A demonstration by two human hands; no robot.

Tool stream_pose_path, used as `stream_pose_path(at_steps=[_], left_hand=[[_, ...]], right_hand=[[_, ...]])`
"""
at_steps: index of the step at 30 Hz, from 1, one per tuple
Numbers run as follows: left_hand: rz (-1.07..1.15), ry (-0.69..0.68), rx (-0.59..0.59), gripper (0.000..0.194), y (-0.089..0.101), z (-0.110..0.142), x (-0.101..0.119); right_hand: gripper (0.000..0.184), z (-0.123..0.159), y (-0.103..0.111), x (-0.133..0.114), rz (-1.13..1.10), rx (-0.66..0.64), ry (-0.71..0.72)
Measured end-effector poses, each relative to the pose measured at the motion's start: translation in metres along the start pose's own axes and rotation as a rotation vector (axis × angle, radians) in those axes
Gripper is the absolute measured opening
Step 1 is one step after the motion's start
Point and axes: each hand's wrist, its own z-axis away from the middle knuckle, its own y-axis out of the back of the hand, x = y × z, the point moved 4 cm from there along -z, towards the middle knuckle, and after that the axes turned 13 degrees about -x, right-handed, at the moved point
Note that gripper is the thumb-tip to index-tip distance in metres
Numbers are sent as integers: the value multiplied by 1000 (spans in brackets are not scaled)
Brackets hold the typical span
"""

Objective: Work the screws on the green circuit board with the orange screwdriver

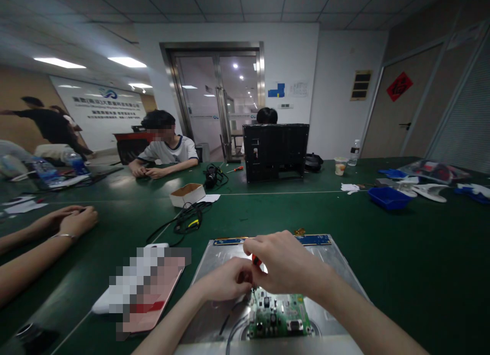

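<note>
A green circuit board lies on a silver metal panel, in front of me. My right hand is closed around a screwdriver, of which a bit of red handle shows between the fingers. The tool stands roughly upright over the board's far left corner. Close beside it, my left hand has its fingers curled together at that same corner; what they pinch is hidden. Thin cables run along the panel left of the board. A blue strip board lines the panel's far edge.
Two phone-like objects, partly blurred, lie left of the panel. Beyond are a black cable, a small open box and a black monitor-like case. At right sits a blue tray. Another person's hands rest at left.
</note>
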Motion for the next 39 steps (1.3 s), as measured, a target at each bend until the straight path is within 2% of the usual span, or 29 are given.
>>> stream_pose_path(at_steps=[6,10,13,20,26,32,39], left_hand=[[-33,-2,-27,14,2,1,6],[1,44,-18,18,1,2,6],[-6,14,-1,20,0,1,4],[-24,19,4,22,-1,1,-1],[-7,38,-20,22,2,3,7],[-27,47,15,22,2,3,6],[-65,89,-24,26,-1,1,1]], right_hand=[[23,-3,-2,1,41,-18,-58],[15,-5,-4,2,62,-27,-77],[6,-4,-4,-1,52,-26,-36],[11,0,-2,-5,10,-39,29],[23,-3,-3,0,51,-25,-45],[7,-2,-3,-4,64,-41,-28],[10,-1,-3,-6,40,-27,24]])
